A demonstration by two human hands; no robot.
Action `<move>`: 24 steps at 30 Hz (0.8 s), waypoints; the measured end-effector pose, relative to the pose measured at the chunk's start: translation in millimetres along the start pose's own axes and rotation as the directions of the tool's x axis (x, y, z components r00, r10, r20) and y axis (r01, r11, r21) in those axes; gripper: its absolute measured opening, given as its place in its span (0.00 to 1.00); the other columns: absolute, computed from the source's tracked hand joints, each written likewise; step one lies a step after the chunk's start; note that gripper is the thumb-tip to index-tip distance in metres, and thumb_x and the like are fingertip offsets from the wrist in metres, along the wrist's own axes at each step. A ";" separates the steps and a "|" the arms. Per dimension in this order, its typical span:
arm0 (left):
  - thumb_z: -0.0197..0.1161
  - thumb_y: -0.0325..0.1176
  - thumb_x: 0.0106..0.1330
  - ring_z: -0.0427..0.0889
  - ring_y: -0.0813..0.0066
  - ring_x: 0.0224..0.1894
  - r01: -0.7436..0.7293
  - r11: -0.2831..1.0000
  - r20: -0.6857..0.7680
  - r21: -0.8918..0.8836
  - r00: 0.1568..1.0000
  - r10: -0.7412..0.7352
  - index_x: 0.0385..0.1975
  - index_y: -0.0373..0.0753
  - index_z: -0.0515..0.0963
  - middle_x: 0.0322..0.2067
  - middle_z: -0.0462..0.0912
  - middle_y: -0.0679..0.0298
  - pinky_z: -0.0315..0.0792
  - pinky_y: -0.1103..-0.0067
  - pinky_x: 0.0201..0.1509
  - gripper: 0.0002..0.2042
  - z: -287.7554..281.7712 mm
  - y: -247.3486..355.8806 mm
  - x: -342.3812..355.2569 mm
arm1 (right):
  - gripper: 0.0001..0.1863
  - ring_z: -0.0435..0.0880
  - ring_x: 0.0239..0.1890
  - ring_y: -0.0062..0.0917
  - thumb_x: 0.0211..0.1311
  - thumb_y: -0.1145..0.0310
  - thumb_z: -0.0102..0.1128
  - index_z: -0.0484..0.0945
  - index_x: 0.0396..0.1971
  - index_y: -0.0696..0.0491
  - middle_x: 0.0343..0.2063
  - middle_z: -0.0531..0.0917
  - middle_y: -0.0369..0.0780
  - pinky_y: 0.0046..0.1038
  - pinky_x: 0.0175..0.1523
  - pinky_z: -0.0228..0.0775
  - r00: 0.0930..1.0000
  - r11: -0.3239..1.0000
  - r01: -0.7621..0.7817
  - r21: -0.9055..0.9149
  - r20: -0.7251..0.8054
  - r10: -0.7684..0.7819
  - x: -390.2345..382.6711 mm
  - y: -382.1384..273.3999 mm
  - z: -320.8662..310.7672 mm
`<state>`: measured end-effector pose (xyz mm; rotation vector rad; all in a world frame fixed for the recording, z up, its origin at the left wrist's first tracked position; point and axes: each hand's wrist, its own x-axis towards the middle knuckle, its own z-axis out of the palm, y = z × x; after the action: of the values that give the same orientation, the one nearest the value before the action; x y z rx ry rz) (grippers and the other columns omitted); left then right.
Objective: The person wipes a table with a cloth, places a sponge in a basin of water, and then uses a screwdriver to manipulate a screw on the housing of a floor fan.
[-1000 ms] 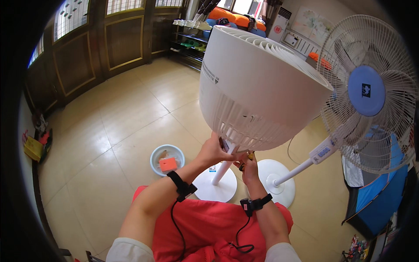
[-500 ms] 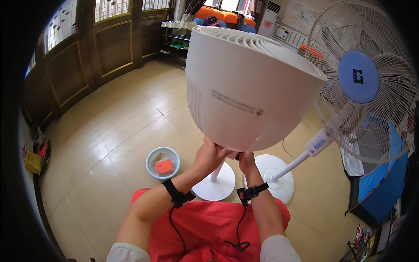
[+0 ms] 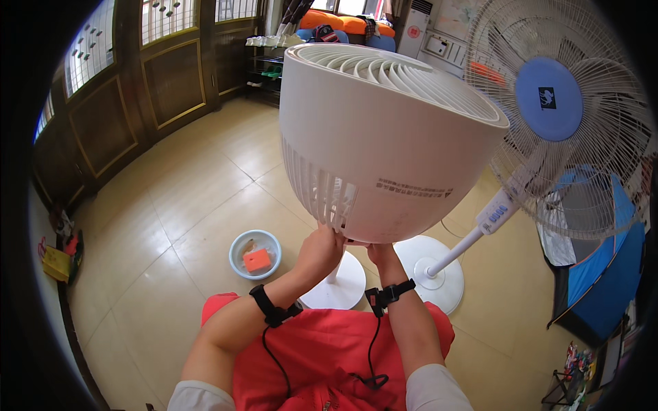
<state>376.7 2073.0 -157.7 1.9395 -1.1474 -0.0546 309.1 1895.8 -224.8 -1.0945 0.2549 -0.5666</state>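
A large white fan head (image 3: 384, 144) with a spiral grille on top and side slots fills the middle of the view, tilted above its white round base (image 3: 341, 288). My left hand (image 3: 321, 252) is closed at its lower edge, just below the slots, with the fingertips partly hidden. On the underside, my right hand (image 3: 382, 255) is closed too, its fingers mostly covered by the housing. Between my hands a small reddish patch shows; I cannot make out what it is. Both wrists wear black straps with cables.
A second standing fan (image 3: 548, 99) with a blue hub rises at right on a white base (image 3: 442, 288). On the floor at left, a light-blue basin (image 3: 236, 268) holds an orange block (image 3: 258, 259). Beyond are brown doors (image 3: 175, 85), a shoe rack (image 3: 264, 68) and a blue folded tent (image 3: 603, 288).
The fan head has turned, bringing its printed text and slots further right, and the view has shifted slightly. Both hands stay at its underside, with my left hand now beside the slots.
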 end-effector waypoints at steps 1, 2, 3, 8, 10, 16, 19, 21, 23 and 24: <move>0.50 0.32 0.65 0.78 0.40 0.31 -0.003 1.000 -0.001 0.003 1.000 0.003 0.39 0.27 0.65 0.27 0.78 0.41 0.71 0.57 0.36 0.12 -1.2 1.0 -0.8 | 0.24 0.81 0.46 0.27 0.62 0.54 0.55 0.69 0.53 0.53 0.46 0.77 0.39 0.30 0.47 0.78 1.000 1.000 0.003 0.002 0.001 -0.003 0.2 2.2 0.5; 0.49 0.31 0.64 0.78 0.40 0.31 0.038 0.999 -0.031 0.005 0.999 -0.037 0.39 0.29 0.67 0.27 0.79 0.42 0.71 0.56 0.36 0.11 -2.8 2.7 -0.6 | 0.25 0.81 0.46 0.27 0.62 0.53 0.54 0.68 0.53 0.53 0.46 0.77 0.40 0.30 0.47 0.78 0.999 0.999 -0.026 -0.037 -0.044 0.024 1.9 4.6 0.4; 0.48 0.30 0.64 0.77 0.40 0.32 0.078 0.997 -0.060 0.005 0.995 -0.077 0.39 0.32 0.69 0.27 0.79 0.43 0.71 0.56 0.37 0.10 -4.8 4.3 -0.3 | 0.26 0.81 0.46 0.28 0.62 0.52 0.53 0.68 0.54 0.53 0.47 0.77 0.40 0.30 0.48 0.78 0.995 0.996 -0.056 -0.075 -0.091 0.049 3.3 6.0 -0.4; 0.49 0.32 0.63 0.78 0.43 0.35 0.036 0.999 -0.042 0.021 0.999 -0.035 0.35 0.34 0.76 0.30 0.80 0.45 0.72 0.59 0.38 0.10 -22.4 12.4 0.4 | 0.27 0.81 0.47 0.28 0.61 0.51 0.52 0.67 0.55 0.53 0.48 0.77 0.41 0.30 0.48 0.78 0.995 0.992 -0.074 -0.097 -0.075 0.067 0.1 7.8 -7.2; 0.49 0.32 0.63 0.78 0.44 0.36 0.011 1.000 -0.034 0.007 0.999 -0.011 0.34 0.35 0.78 0.31 0.80 0.46 0.72 0.60 0.38 0.11 -25.8 12.4 -0.5 | 0.27 0.81 0.47 0.28 0.61 0.51 0.52 0.67 0.55 0.53 0.48 0.77 0.40 0.30 0.48 0.78 0.993 0.991 -0.075 -0.108 -0.095 0.065 -4.3 8.0 -5.1; 0.53 0.37 0.63 0.79 0.45 0.34 0.022 0.994 0.006 0.107 1.000 -0.023 0.34 0.34 0.79 0.30 0.80 0.45 0.73 0.61 0.38 0.13 -29.0 9.3 2.9 | 0.12 0.71 0.19 0.14 0.61 0.61 0.51 0.74 0.39 0.52 0.23 0.75 0.32 0.16 0.21 0.59 0.990 0.999 -0.040 -0.030 -0.139 0.036 -8.7 -0.9 5.1; 0.59 0.42 0.61 0.80 0.47 0.32 -0.016 0.979 -0.026 0.205 0.999 0.022 0.34 0.36 0.79 0.28 0.81 0.48 0.73 0.63 0.35 0.14 -35.9 14.7 -3.4 | 0.10 0.73 0.20 0.15 0.61 0.65 0.52 0.72 0.37 0.55 0.23 0.75 0.33 0.17 0.22 0.64 0.906 0.984 0.059 -0.165 -0.405 -0.122 -17.7 -10.5 10.2; 0.63 0.45 0.59 0.80 0.51 0.29 -0.026 0.952 -0.025 0.306 0.999 0.035 0.33 0.39 0.80 0.24 0.81 0.52 0.73 0.64 0.33 0.15 -49.3 36.9 -14.5 | 0.09 0.73 0.22 0.16 0.62 0.65 0.53 0.69 0.33 0.56 0.23 0.74 0.35 0.20 0.22 0.65 0.789 0.956 0.156 -0.248 -0.551 -0.272 -23.8 -26.3 0.8; 0.63 0.45 0.58 0.80 0.52 0.29 0.009 0.942 0.042 0.336 0.999 -0.025 0.31 0.39 0.80 0.23 0.81 0.53 0.73 0.65 0.32 0.14 -63.9 66.0 -31.5 | 0.10 0.73 0.22 0.17 0.63 0.64 0.53 0.66 0.31 0.54 0.22 0.73 0.35 0.21 0.25 0.66 0.688 0.889 0.304 -0.342 -0.567 -0.453 -38.1 -53.5 -0.6; 0.64 0.45 0.58 0.80 0.53 0.28 0.050 0.930 0.106 0.363 0.990 -0.094 0.30 0.40 0.79 0.22 0.81 0.54 0.73 0.65 0.31 0.14 -69.8 80.4 -41.3 | 0.11 0.72 0.22 0.18 0.63 0.63 0.54 0.66 0.29 0.54 0.21 0.72 0.35 0.21 0.26 0.66 0.634 0.838 0.380 -0.392 -0.549 -0.544 -43.4 -66.3 6.1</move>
<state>326.8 2131.7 -73.4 2.3306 -1.2319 -0.0017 255.5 1902.1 -166.4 -1.1736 0.6682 -1.4327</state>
